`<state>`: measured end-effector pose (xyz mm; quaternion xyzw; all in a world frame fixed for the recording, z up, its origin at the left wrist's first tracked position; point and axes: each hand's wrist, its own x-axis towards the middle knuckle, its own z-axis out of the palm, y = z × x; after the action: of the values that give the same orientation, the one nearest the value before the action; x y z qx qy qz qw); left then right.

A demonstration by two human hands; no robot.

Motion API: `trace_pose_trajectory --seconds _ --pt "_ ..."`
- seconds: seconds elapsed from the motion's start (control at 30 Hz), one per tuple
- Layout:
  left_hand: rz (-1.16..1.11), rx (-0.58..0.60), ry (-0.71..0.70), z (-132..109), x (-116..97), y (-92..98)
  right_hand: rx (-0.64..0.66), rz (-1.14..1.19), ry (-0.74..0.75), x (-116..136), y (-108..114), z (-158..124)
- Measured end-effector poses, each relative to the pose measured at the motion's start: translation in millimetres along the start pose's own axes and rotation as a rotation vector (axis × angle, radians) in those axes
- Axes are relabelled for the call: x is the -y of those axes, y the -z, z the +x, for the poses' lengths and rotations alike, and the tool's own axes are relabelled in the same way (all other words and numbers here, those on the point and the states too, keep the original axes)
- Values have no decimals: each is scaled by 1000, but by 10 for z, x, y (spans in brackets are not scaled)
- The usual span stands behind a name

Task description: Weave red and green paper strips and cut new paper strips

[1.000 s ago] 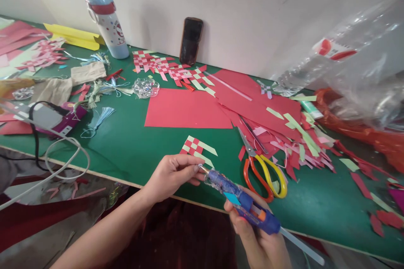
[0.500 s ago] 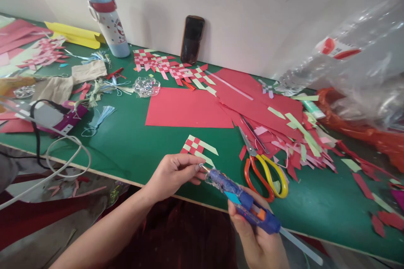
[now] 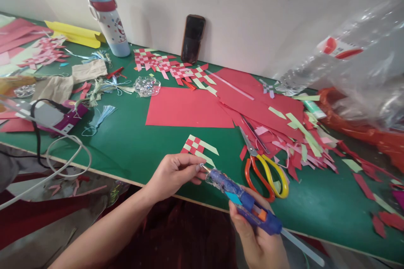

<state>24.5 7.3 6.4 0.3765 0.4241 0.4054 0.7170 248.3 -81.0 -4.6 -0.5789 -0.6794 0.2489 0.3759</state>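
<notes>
My right hand is wrapped round a blue hot glue gun with a clear glue stick out of its back end. The gun's metal nozzle points up and left, right at the fingertips of my left hand. Those fingers are pinched together on something tiny and pale that I cannot make out. Just beyond them a woven red and pale green paper piece lies on the green table, with two loose strips pointing right.
Scissors with red and yellow handles lie to the right, by heaped paper scraps. A red sheet, a dish of small beads or eyes, a phone and a bottle are farther back. A cable loops at left.
Almost nothing differs. Both hands and the glue gun keep their places, with the nozzle still at my left fingertips; the view has shifted only very slightly.
</notes>
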Motion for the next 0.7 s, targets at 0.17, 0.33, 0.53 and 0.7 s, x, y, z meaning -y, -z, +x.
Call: trace_pose_trajectory --seconds 0.17,0.33,0.53,0.7 --pt "-18 -5 11 0 -12 -9 1 -8 5 17 13 -2" --pt "-12 0 -5 -4 -15 -11 7 -11 13 19 9 16" --pt "-8 2 -13 -4 8 -6 -13 -27 22 30 6 17" --pt "-34 -10 -17 -11 9 -13 -4 -63 34 21 19 -36"
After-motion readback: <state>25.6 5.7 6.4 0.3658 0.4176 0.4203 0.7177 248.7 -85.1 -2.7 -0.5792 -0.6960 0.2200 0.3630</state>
